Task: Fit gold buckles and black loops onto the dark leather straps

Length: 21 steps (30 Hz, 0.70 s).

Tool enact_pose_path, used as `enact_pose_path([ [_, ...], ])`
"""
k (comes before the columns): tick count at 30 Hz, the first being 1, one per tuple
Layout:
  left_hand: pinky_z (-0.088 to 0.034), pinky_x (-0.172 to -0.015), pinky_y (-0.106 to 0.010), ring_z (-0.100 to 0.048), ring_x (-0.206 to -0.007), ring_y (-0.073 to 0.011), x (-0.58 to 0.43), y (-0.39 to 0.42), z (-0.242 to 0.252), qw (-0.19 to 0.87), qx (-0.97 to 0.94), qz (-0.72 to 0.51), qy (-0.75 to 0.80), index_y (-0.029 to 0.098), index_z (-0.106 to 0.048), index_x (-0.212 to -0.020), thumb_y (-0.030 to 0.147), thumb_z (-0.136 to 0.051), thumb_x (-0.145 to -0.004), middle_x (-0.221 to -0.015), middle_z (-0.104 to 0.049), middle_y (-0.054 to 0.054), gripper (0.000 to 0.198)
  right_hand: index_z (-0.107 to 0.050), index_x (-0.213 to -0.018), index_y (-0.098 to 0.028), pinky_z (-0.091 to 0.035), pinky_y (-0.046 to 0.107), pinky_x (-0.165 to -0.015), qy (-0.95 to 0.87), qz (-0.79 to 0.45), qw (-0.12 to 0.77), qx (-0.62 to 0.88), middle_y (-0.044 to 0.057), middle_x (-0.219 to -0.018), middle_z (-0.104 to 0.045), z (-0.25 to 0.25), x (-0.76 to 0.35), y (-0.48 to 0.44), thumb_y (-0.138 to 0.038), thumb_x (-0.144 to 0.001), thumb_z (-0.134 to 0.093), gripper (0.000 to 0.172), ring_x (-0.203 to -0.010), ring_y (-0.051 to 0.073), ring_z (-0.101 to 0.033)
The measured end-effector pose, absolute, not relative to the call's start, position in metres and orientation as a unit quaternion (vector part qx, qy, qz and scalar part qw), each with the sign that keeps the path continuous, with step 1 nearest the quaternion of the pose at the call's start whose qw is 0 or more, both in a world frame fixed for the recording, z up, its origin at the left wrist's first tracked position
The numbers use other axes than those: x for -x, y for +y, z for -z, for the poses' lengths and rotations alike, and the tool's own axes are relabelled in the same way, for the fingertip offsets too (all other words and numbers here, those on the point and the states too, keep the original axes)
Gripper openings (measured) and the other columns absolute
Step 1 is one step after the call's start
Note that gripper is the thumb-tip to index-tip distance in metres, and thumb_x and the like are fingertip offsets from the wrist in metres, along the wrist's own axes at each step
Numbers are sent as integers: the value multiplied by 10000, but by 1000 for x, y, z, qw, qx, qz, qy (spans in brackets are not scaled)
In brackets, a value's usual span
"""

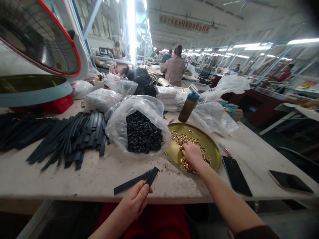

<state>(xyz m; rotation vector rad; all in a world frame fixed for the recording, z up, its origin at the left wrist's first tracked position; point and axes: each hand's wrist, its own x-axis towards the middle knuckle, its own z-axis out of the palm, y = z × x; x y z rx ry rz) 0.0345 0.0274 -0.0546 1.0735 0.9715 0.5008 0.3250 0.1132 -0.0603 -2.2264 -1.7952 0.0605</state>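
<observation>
My left hand (136, 199) is closed on a folded black strap (136, 181) at the near edge of the table (99, 179). My right hand (191, 153) reaches into a round brass tray (211, 146) and rests on a heap of small gold metal rings (185, 139); its fingers are curled down into the pile, and what they hold is hidden. Left of the tray sits an open clear plastic bag (119, 122) full of small black loops (143, 132). Further left lies a pile of black straps (72, 137).
Two dark phones (236, 176) (290, 181) lie on the table to the right. A brown bottle with a teal cap (188, 106) and several plastic bags stand behind the tray. A fan (37, 36) sits at far left. Other people work at tables in the background.
</observation>
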Motion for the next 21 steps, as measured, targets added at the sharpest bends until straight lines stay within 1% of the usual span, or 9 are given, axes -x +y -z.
enact_pose_path([
  [3, -125, -305, -184, -216, -269, -48, -32, 23, 53, 698, -516, -222, 444, 182, -453, -790, 619, -389, -748, -340, -306, 128, 443, -637, -697, -122, -389, 364, -778, -642, -21, 124, 756, 169, -866, -626, 56, -322, 124, -77, -750, -501, 153, -899, 275, -568],
  [6, -177, -331, -177, -293, -301, -38, -26, 21, 49, 684, -516, -228, 463, 165, -461, -787, 583, -405, -744, -430, -418, 94, 424, -635, -710, -124, -387, 348, -782, -661, -40, 149, 735, 161, -903, -626, 48, -314, 119, -82, -742, -510, 135, -919, 264, -562],
  [8, -185, -336, -181, -310, -314, -35, -25, 21, 44, 676, -514, -238, 472, 160, -466, -789, 579, -416, -731, -485, -451, 80, 426, -631, -744, -140, -405, 308, -749, -676, -78, 175, 711, 116, -875, -640, 42, -303, 107, -123, -752, -520, 113, -866, 224, -577],
  [11, -188, -343, -192, -297, -322, -45, -27, 23, 33, 652, -537, -262, 467, 159, -477, -789, 561, -406, -748, -466, -417, 88, 409, -609, -754, -170, -429, 238, -617, -706, -175, 213, 652, 20, -721, -647, 36, -275, 82, -217, -785, -522, 104, -675, 151, -584],
  [13, -227, -367, -190, -309, -351, -51, -29, 25, 25, 628, -560, -286, 459, 159, -483, -778, 511, -409, -782, -469, -397, 90, 360, -583, -756, -178, -427, 220, -551, -721, -231, 235, 610, -9, -676, -634, 34, -250, 63, -289, -801, -525, 132, -606, 131, -568],
  [15, -261, -389, -189, -328, -378, -55, -31, 26, 20, 611, -576, -302, 451, 160, -480, -755, 476, -419, -806, -491, -400, 84, 326, -552, -752, -185, -429, 224, -539, -712, -290, 286, 572, -11, -678, -620, 30, -225, 46, -319, -793, -546, 140, -598, 129, -558],
  [18, -271, -400, -192, -330, -396, -60, -31, 25, 17, 602, -575, -315, 455, 157, -483, -777, 460, -436, -818, -514, -397, 83, 309, -535, -767, -204, -425, 250, -566, -663, -369, 379, 530, -14, -672, -603, 24, -195, 26, -280, -746, -609, 108, -612, 142, -554],
  [20, -283, -420, -196, -340, -421, -70, -28, 23, 19, 587, -574, -326, 469, 147, -506, -837, 433, -454, -821, -522, -394, 82, 291, -556, -820, -212, -421, 267, -599, -638, -404, 404, 516, -9, -697, -621, 22, -184, 19, -264, -732, -628, 124, -644, 153, -565],
  [21, -308, -450, -200, -374, -456, -79, -27, 22, 19, 572, -579, -335, 474, 143, -522, -858, 415, -464, -822, -542, -421, 70, 281, -569, -835, -210, -420, 272, -608, -626, -429, 406, 509, -5, -706, -629, 21, -180, 17, -279, -734, -629, 136, -653, 155, -568],
])
